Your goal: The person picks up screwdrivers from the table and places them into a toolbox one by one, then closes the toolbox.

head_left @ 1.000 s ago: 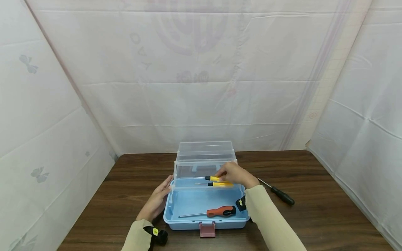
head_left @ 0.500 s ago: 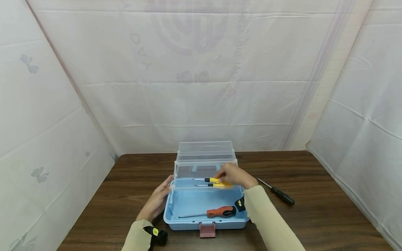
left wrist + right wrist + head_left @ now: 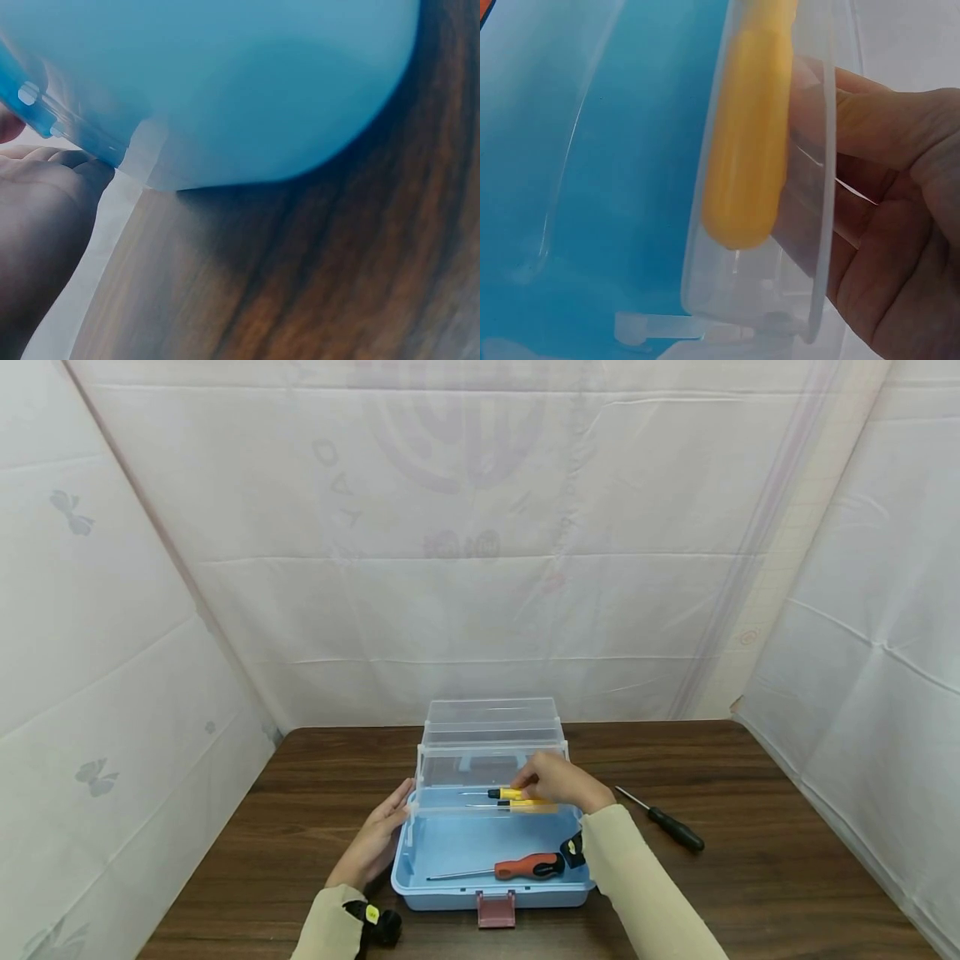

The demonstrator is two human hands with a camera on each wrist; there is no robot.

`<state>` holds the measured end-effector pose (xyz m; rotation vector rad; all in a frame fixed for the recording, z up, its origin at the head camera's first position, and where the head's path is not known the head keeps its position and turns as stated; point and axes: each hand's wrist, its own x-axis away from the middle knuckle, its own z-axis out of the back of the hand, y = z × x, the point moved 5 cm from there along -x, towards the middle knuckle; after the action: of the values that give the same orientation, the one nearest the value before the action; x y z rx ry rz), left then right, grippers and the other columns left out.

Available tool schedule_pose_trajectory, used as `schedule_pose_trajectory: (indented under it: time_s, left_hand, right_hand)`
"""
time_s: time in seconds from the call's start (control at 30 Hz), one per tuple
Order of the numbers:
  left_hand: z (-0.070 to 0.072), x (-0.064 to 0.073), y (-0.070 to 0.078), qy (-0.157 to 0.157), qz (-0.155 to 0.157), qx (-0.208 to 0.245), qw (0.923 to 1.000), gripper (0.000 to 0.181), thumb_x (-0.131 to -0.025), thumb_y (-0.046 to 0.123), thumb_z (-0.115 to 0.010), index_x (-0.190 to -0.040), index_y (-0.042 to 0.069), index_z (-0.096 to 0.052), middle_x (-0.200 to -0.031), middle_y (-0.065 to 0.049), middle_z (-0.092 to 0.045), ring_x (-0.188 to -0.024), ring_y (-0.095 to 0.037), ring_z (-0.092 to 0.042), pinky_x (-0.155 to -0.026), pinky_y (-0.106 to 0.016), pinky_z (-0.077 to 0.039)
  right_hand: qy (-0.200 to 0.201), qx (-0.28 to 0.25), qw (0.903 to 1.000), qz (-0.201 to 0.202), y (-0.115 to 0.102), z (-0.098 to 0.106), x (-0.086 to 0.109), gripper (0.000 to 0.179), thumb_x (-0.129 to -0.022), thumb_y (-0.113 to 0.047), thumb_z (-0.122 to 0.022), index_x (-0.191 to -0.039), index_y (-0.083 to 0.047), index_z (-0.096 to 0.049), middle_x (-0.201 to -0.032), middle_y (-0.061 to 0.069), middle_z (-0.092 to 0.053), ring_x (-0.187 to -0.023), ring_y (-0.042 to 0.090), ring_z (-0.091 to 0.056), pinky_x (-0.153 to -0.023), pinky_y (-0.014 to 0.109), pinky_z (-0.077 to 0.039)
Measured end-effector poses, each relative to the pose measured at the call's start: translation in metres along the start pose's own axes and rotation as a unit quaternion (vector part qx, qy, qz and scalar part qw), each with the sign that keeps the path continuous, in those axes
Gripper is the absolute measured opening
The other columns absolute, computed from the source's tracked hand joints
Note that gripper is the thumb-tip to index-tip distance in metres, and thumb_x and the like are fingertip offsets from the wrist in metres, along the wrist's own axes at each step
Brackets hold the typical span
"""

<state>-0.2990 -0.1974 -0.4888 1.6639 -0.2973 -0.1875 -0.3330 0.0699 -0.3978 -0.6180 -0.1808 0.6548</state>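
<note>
A light-blue toolbox (image 3: 480, 839) stands with its clear lid and trays folded up at the back. My right hand (image 3: 558, 778) pinches a yellow-handled screwdriver (image 3: 510, 793) over the clear tray (image 3: 450, 811), its shaft pointing left. Just in front, a second yellow screwdriver (image 3: 517, 804) lies in that tray; in the right wrist view a yellow handle (image 3: 750, 142) shows through the clear wall. My left hand (image 3: 375, 839) rests with extended fingers against the toolbox's left side. An orange-and-black screwdriver (image 3: 528, 867) lies on the toolbox floor near the front.
A black-handled screwdriver (image 3: 675, 828) lies on the brown wooden table (image 3: 300, 827), right of the toolbox. The pink latch (image 3: 495, 910) hangs down at the front. White sheets (image 3: 480, 568) enclose the table at the back and sides.
My right hand has lowered slightly, bringing the held yellow screwdriver down toward the tray. The left hand and the toolbox have stayed put.
</note>
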Motion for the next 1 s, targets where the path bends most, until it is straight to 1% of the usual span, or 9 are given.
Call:
schedule_pose_trajectory:
  time_s: [0.3,0.47,0.63,0.83,1.0]
  left_hand:
    - [0.0,0.0,0.0,-0.001,0.003,0.0,1.0,0.065,-0.101,0.011,-0.039,-0.154,0.002,-0.001,-0.162,-0.014,0.0,-0.149,-0.031,-0.002,-0.118,-0.049,-0.009]
    - [0.0,-0.001,-0.002,0.004,0.005,-0.005,1.0,0.066,-0.101,0.013,-0.04,-0.154,0.002,-0.002,-0.162,-0.014,0.0,-0.149,-0.033,-0.002,-0.117,-0.05,-0.01]
    - [0.001,0.0,-0.003,0.013,0.004,0.0,0.9999,0.065,-0.101,0.012,-0.041,-0.154,0.002,-0.005,-0.163,-0.014,-0.003,-0.149,-0.032,-0.004,-0.117,-0.051,-0.01]
    - [0.001,-0.001,-0.003,0.013,0.003,-0.003,0.9999,0.065,-0.101,0.012,-0.041,-0.154,0.002,-0.004,-0.162,-0.014,-0.002,-0.149,-0.033,-0.003,-0.118,-0.051,-0.01]
    - [0.001,0.0,-0.002,0.018,0.009,0.005,0.9998,0.063,-0.102,0.013,-0.04,-0.155,0.005,-0.006,-0.163,-0.011,-0.003,-0.149,-0.03,-0.004,-0.119,-0.049,-0.01]
  right_hand:
    - [-0.004,0.001,1.0,-0.005,-0.001,0.0,0.001,0.019,-0.087,0.002,-0.063,-0.1,-0.003,-0.076,-0.104,0.011,-0.073,-0.097,0.024,-0.067,-0.085,0.04,-0.056]
    - [-0.003,-0.003,0.9999,-0.016,-0.001,0.001,0.003,0.018,-0.088,0.001,-0.063,-0.1,-0.003,-0.075,-0.104,0.011,-0.073,-0.096,0.023,-0.067,-0.083,0.04,-0.057]
    - [-0.002,-0.005,0.9997,-0.025,0.0,0.002,0.005,0.017,-0.089,-0.001,-0.063,-0.101,-0.004,-0.075,-0.105,0.011,-0.072,-0.094,0.021,-0.067,-0.083,0.039,-0.057]
    - [0.003,-0.009,0.9992,-0.039,0.002,0.006,0.009,0.017,-0.09,-0.002,-0.063,-0.101,-0.004,-0.074,-0.104,0.009,-0.072,-0.089,0.016,-0.064,-0.083,0.038,-0.057]
    - [0.004,-0.006,0.9994,-0.033,0.003,0.01,0.012,0.018,-0.09,-0.004,-0.062,-0.105,-0.002,-0.073,-0.102,0.009,-0.072,-0.084,0.013,-0.063,-0.079,0.034,-0.057]
